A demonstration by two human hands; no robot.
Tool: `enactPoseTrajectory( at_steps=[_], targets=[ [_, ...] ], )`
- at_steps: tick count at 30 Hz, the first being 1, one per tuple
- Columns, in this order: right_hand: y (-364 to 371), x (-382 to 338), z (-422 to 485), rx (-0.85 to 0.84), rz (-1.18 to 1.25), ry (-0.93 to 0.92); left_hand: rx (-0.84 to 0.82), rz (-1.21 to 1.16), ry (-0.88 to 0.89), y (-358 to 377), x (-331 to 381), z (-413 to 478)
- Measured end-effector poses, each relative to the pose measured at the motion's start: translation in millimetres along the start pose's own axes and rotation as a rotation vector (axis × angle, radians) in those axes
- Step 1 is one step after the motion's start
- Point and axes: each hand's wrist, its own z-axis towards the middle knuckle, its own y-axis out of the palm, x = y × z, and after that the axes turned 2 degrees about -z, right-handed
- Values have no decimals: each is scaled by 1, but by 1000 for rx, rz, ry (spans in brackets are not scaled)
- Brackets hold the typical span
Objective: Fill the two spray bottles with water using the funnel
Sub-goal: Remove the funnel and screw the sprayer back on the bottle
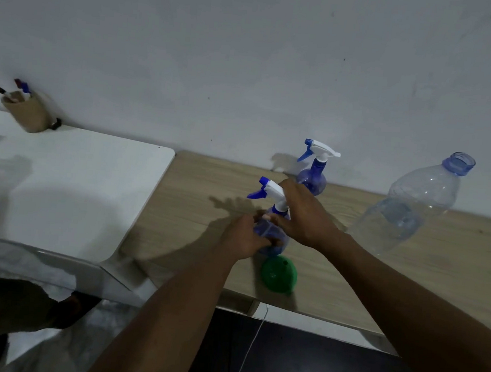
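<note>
Blue near spray bottle [265, 230] upright on the counter [202, 194], gripped round its belly by the left hand [244, 239], clasped at the neck by the right hand [304, 217]. Green funnel [278, 274] just in front; far spray bottle [313, 175] behind, uncapped water bottle [414, 206] off right.

left hand [242, 239]: bare | right hand [304, 217]: bare | left forearm [168, 312]: bare to frame edge | right forearm [406, 303]: likewise

near spray btl [270, 229]: translucent blue body, white/blue trigger head on, upright on tabletop [203, 182], left grip [244, 236] round body, right grip [301, 217] at neck. far spray btl [313, 175]: same type, upright by wall. green funnel [278, 274] just in front of near spray btl. clear water btl [408, 212]: uncapped, part full, to the right.
</note>
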Motion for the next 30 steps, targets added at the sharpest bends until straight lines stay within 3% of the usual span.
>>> enactPoseTrajectory(
  at_steps=[21, 25, 30],
  targets=[
    [-1, -1, 0, -1, 7, -63, 34, 47, -18, 0, -8, 4],
    [-3, -5, 2, -70, 88, 11, 29, 50, -7, -1, -7, 5],
    [3, -8, 2, -9, 85, 36, 10, 56, -21, -4, -4, 4]
  ],
)
